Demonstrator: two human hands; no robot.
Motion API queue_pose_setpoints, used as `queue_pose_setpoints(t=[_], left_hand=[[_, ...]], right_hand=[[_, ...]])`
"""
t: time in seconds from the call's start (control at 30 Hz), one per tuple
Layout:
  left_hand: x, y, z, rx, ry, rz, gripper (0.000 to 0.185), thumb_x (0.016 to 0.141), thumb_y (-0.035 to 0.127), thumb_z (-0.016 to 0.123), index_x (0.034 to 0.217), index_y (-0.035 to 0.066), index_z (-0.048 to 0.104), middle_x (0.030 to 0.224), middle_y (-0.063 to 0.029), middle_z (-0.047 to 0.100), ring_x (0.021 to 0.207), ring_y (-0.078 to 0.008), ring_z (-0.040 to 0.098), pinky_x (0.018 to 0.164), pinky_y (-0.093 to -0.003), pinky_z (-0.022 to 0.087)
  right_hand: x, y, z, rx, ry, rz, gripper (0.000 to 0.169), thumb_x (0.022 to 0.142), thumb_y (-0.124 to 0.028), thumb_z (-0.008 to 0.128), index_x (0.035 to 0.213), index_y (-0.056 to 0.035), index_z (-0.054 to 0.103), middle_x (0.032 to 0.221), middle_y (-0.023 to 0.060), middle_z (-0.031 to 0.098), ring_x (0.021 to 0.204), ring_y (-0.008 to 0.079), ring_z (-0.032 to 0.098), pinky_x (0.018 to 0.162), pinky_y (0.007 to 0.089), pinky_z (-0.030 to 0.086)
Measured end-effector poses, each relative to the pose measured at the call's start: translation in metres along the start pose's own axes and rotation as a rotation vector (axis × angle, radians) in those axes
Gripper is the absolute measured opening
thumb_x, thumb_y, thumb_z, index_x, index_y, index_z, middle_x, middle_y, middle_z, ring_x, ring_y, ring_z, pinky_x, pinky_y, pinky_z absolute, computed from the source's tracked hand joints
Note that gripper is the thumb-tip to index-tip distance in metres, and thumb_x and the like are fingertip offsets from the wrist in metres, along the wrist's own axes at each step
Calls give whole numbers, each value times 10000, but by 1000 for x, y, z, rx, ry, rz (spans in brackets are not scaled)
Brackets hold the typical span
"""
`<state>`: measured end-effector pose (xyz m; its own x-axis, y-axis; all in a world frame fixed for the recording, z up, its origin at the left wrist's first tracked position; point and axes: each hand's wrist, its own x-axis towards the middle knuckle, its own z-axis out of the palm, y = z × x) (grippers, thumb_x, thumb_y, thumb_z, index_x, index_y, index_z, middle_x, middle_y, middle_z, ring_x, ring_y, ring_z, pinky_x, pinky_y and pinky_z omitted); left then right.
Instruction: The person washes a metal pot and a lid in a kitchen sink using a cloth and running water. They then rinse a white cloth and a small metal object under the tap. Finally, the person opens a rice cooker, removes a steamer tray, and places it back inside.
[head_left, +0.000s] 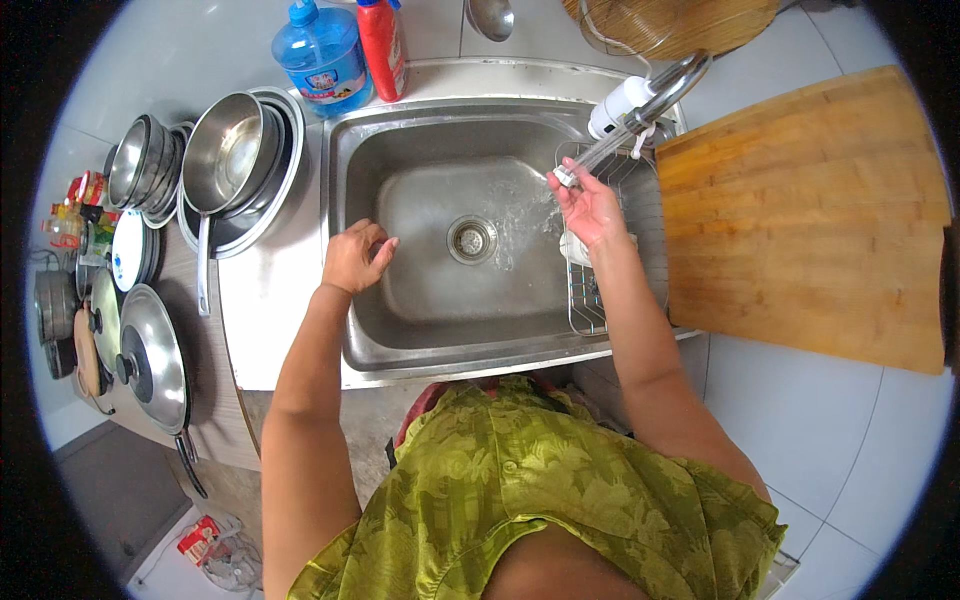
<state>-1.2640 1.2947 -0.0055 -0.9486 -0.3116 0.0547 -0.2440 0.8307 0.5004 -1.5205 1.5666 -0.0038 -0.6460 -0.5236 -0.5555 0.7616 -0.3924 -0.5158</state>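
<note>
Water runs from the curved metal faucet (670, 88) onto a small white object (565, 176), which my right hand (589, 208) holds between thumb and fingers above the right side of the steel sink (420, 300). What this small object is, I cannot tell. Below that hand a wire rack (581, 304) hangs inside the sink, with a white item (576, 249) in it, partly hidden by my wrist. My left hand (358, 256) is at the sink's left rim, fingers loosely curled, holding nothing visible. Splashed water lies around the drain (472, 240).
A steel saucepan (229, 154) rests on stacked basins at left, near bowls, plates and a lidded pan (154, 360). Behind the sink stand a blue bottle (322, 64) and a red bottle (382, 52). A large wooden board (802, 217) is at right.
</note>
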Motion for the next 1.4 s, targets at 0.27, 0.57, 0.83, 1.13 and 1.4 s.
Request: queue_pose_setpoints(t=[0.27, 0.57, 0.83, 1.13, 1.4], left_hand=[[-133, 67, -31, -369, 485, 12, 65, 811, 10, 614, 752, 6, 587, 717, -110, 611, 633, -232, 581, 598, -304, 463], [-348, 23, -9, -800, 561, -824, 187, 911, 119, 573, 751, 23, 561, 687, -20, 581, 624, -85, 534, 597, -235, 462], [-562, -31, 73, -765, 325, -1067, 194, 899, 134, 582, 739, 38, 527, 674, -38, 573, 597, -98, 522, 552, -250, 443], [-643, -30, 120, -958, 240, -1166, 158, 909, 160, 569, 830, 28, 538, 761, -33, 581, 665, -121, 541, 594, -265, 439], [-493, -1, 81, -994, 332, -1212, 132, 910, 172, 585, 941, 45, 564, 803, -14, 582, 707, -123, 559, 602, -248, 442]], right_hand=[[-21, 4, 14, -316, -80, -232, 513, 917, -26, 498, 1381, 2, 280, 1127, 203, 563, 963, 361, 617, 805, 349, 549], [-19, 7, 13, -589, -88, -365, 443, 864, 68, 536, 1278, 24, 386, 1216, 179, 534, 1090, 267, 562, 936, 344, 487], [-9, -4, 11, -607, -133, -562, 444, 764, 190, 490, 1142, -41, 472, 1239, 136, 537, 1106, 225, 546, 883, 338, 515], [-10, -9, 28, -841, -250, -714, 437, 763, 162, 573, 1154, -15, 495, 1264, 144, 527, 1178, 218, 497, 938, 314, 469], [-26, -11, 28, -804, -364, -737, 345, 772, 84, 640, 1086, -20, 544, 1272, 142, 534, 1155, 182, 514, 959, 276, 403]])
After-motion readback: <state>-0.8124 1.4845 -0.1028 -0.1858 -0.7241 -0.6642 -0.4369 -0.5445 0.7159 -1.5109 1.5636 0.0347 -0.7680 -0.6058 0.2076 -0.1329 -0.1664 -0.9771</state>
